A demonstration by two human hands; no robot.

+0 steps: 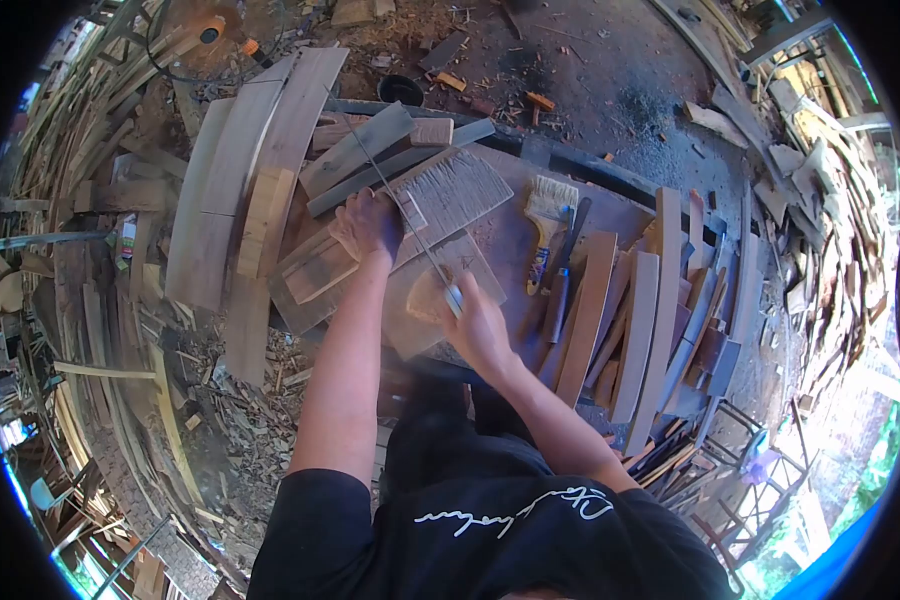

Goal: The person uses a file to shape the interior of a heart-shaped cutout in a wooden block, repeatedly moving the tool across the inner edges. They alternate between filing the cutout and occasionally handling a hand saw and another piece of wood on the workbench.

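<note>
My right hand (477, 325) is wrapped round the pale handle (454, 299) of a handsaw. Its long thin blade (388, 184), seen nearly edge-on, slants up and left across a small wooden piece (411, 213). Just left of the blade, my left hand (367, 226) has its fingers curled over that wooden piece and holds it down. Beneath lie a board with a rough, scored face (462, 193) and a flat board (482, 262). Where the blade's teeth meet the wood is too small to make out.
Long planks (240, 150) stand at the left. Short offcuts (360, 150) lie beyond my left hand. To the right are a paintbrush (547, 215), a chisel-like tool (557, 300) and several upright wooden slats (637, 335). Scraps and shavings (250, 415) cover the ground.
</note>
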